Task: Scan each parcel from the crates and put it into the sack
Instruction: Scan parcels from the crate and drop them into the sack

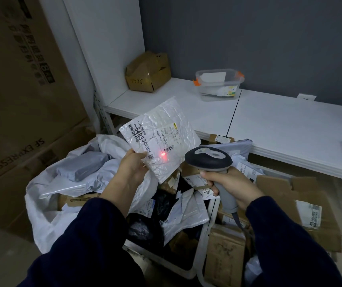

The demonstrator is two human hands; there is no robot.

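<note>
While the left hand (131,164) holds a white padded parcel (159,139) up at the middle of the head view, its thumb lies across the parcel's near left edge and its fingers are hidden behind it, so the parcel is pinched between them, label side to the camera and tilted. A red dot of light (163,155) sits on the label just below a barcode. To the right, the right hand (228,183) has its fingers curled round the grey handle of a scanner (208,159), whose dark head points left at the parcel and stands just beside its right edge. Below the left hand an open white sack (41,204) spreads at the left, with a grey packet (83,165) lying in it. Beneath both hands a white crate (196,266) holds black and white bags, and to its right brown cardboard parcels (224,255) are packed close together. Farther back runs a white shelf (269,125), carrying a crumpled cardboard box (148,72) at its far left and a clear plastic tub (219,83) near it. Large brown cartons (21,100) are stacked along the left side.
</note>
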